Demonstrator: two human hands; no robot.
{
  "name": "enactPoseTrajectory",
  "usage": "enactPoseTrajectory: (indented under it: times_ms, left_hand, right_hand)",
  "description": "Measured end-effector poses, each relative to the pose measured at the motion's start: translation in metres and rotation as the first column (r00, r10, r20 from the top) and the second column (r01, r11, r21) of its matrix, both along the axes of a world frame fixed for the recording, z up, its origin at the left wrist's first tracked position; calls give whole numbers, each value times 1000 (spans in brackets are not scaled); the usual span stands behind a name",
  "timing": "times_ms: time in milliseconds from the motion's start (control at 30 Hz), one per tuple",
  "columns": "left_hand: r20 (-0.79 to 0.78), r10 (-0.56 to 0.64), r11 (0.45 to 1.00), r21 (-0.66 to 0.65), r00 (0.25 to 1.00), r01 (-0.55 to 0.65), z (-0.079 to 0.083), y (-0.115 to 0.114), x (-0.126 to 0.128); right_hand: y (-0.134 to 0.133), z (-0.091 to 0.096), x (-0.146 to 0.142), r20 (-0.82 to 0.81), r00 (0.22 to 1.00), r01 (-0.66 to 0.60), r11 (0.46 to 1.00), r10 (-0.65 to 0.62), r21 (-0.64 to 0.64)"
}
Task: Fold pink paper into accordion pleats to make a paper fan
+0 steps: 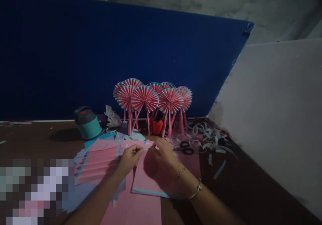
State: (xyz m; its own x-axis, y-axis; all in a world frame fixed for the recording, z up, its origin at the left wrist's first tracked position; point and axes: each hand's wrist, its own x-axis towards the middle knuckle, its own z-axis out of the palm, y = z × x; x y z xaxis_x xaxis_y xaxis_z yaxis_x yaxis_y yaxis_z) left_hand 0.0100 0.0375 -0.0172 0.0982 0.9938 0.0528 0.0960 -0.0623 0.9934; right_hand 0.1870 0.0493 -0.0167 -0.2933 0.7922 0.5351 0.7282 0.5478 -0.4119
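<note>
A pink paper sheet (163, 181) with a pale blue strip along its near edge lies in front of me. At its far left corner my left hand (130, 158) is closed in a pinch on a pale paper strip (146, 148). Over the sheet's far edge, my right hand (164, 153) has its fingers bent together by the same strip; what lies under its fingertips is hidden. Left of my left hand rests a pleated pink paper (100, 161) with blue edges. Black-handled scissors (186, 148) lie just right of my right hand.
Several pink paper fans (145, 99) on legs stand behind my hands, with a red object (158, 126) among them. A teal and dark grey container (89, 123) stands left. Curled paper offcuts (208, 136) are heaped right, near the pale wall (276, 117). A blue board (113, 50) closes the back.
</note>
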Motion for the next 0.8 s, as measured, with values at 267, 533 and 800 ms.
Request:
enactPoseTrajectory:
  times_ms: [267,533,800]
  left_hand:
    - [-45,-88,976,-203,995,77,-1,-4,2]
    - [-67,-73,943,-328,995,47,3,-2,4]
    - [41,-13,975,-220,999,22,2,-3,5]
  right_hand:
    - [-5,4,-4,-85,990,-114,993,114,2]
    - [0,-3,-7,-173,978,-128,990,116,-60]
    - [-4,-1,-6,-102,981,-153,980,166,126]
